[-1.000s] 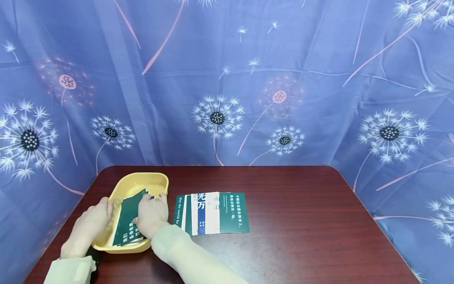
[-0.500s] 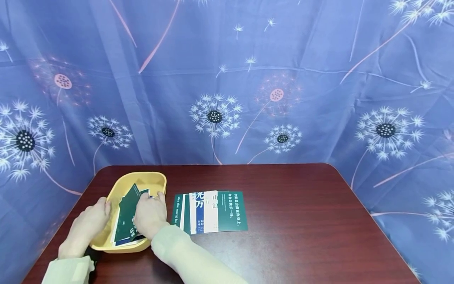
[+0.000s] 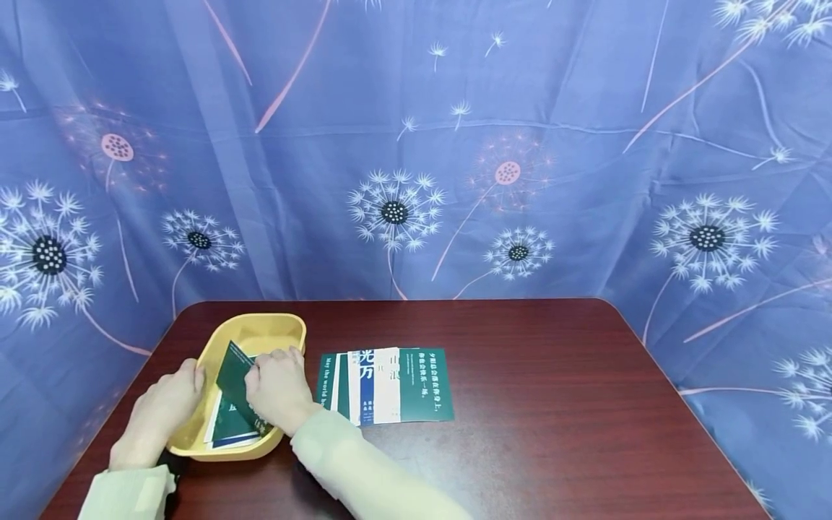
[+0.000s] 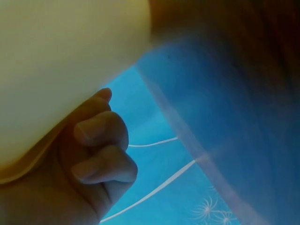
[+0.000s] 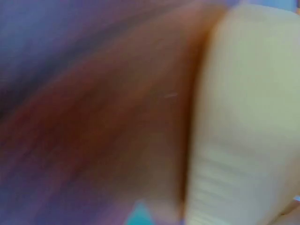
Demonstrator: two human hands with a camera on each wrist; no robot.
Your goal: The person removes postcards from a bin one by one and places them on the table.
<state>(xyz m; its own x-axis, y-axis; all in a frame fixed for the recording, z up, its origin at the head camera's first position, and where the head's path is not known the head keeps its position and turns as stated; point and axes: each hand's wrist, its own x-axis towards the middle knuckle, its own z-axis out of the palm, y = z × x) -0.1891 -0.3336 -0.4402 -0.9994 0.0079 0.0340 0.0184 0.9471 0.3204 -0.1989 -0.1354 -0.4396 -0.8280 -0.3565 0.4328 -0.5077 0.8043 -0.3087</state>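
Observation:
A yellow plastic bin (image 3: 230, 326) stands at the table's left end with several green, white and blue cards inside. My left hand (image 3: 165, 408) grips its left rim; in the left wrist view the curled fingers (image 4: 110, 164) lie against a pale yellowish surface. Over the bin's right side, my right hand (image 3: 281, 386) pinches a dark green card (image 3: 232, 372), tilted above the other cards (image 3: 227, 422). Its fingertips are partly hidden behind the hand. The right wrist view is too blurred to show the grip.
Right of the bin, a fanned row of green, white and blue printed cards (image 3: 422, 386) lies on the dark red-brown table (image 3: 552, 383). A blue dandelion-print curtain (image 3: 312, 180) hangs around the table's back and sides.
My right hand has drawn the green card up and turned it, uncovering another green card and blue and white edges beneath. The left hand keeps its hold on the bin.

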